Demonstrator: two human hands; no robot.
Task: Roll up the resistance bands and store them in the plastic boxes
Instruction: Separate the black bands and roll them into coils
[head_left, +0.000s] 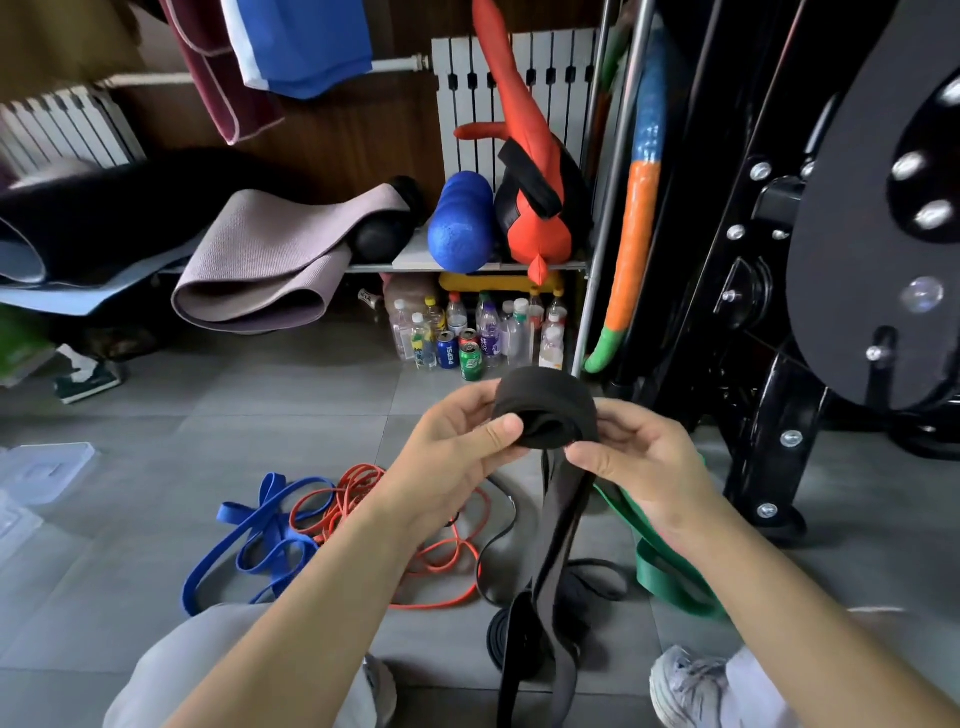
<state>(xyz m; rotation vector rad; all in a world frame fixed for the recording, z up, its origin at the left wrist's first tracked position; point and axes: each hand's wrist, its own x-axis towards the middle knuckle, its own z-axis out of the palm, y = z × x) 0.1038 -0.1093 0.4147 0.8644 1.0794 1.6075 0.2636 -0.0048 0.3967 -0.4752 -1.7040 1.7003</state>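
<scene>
- Right in the middle, one black band (550, 402) is held up above the floor (156, 415) by two hands.
- One end of it is rolled into a fat roll, and the rest is left hanging down to the floor.
- The roll is gripped by the left hand (457, 447), with the thumb pressed on the near side and the fingers (470, 402) curled round the back.
- The band is pinched by the right hand (644, 457) just under the roll, between its thumb and bent fingers.
- Both bare arms are stretched forward, and the two hands are kept at the same height, close together.
- One green band (670, 577) and one thin black band (493, 556) are seen on the floor.
- A blue band (260, 540) and an orange band (343, 509) are piled in loops, touching, so a count of each cannot be made.
- Two clear plastic boxes (49, 467) are seen far left on the floor, well apart from the bands.
</scene>
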